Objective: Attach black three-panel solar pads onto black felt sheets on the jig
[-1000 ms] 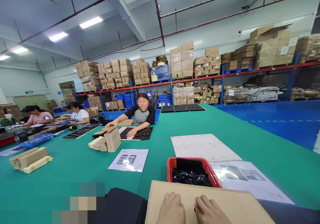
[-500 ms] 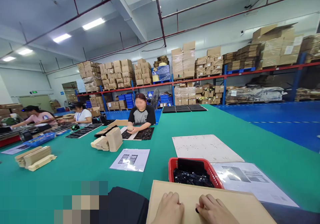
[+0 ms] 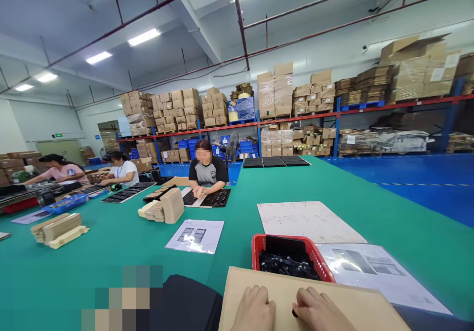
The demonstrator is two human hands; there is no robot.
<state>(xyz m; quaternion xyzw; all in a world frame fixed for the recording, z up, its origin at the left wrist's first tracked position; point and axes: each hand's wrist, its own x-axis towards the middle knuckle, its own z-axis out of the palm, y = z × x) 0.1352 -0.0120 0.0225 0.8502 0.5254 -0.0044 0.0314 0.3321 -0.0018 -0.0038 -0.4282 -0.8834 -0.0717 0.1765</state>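
Observation:
My left hand [image 3: 254, 310] and my right hand [image 3: 317, 312] rest side by side on a tan cardboard sheet [image 3: 355, 304] at the bottom edge of the view. The fingers of both are curled down against the sheet. A small black piece [image 3: 295, 313] shows at the fingertips of my right hand. Just beyond the sheet stands a red basket [image 3: 258, 246] filled with small black parts. A dark pad [image 3: 185, 304] lies left of the sheet.
On the green table [image 3: 111, 247] lie a printed sheet [image 3: 195, 236], a pale board [image 3: 307, 221], a laminated sheet [image 3: 374, 272] and stacks of tan cardboard pieces [image 3: 163, 208] [image 3: 59, 230]. A seated person [image 3: 206, 170] works across the table, two more at left. Shelving with cartons lines the back.
The view has drifted slightly, shifting everything a little right and down. The person across the table has drawn both arms in toward the body. My hands stay on the sheet.

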